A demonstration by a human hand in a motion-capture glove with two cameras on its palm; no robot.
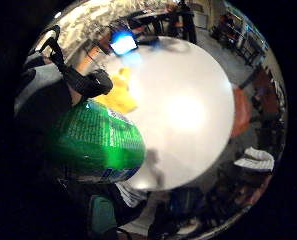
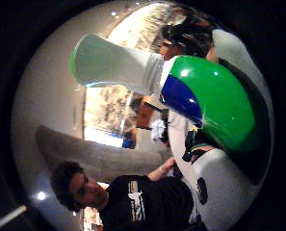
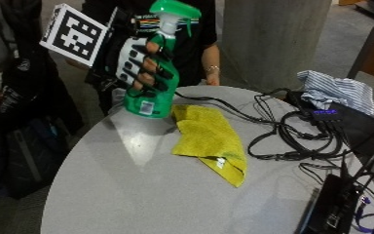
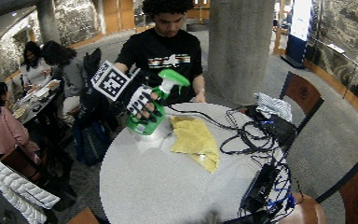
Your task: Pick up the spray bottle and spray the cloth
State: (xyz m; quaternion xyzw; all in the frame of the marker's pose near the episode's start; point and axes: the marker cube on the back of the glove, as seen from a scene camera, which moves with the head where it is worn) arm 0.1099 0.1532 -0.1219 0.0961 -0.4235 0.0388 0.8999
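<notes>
At the near edge of the round desk [image 3: 122, 195] in the outside view sit a black box [image 3: 333, 207] and a tangle of black cables [image 3: 297, 139] along the right side. Further in, a yellow cloth [image 3: 210, 139] lies flat and crumpled on the desk top, roughly at its middle, with one corner folded toward the near edge. Just beyond the cloth's far left corner, the gloved right hand [image 3: 138, 66] holds a green spray bottle [image 3: 153, 85] upright in the air, lifted off the desk, its base above the surface beside the cloth and not touching it. The fingers [image 3: 149, 73] are wrapped around the bottle's neck and upper body, grasping it below the green trigger head [image 3: 171, 12], whose nozzle faces right. The little finger side palm view shows the bottle's green labelled body close to the palm, with the cloth on the white desk beyond it. A striped cloth bundle [image 3: 336, 90] rests at the desk's far right edge. Behind the desk stands the person, by a concrete pillar [image 3: 274, 41].
</notes>
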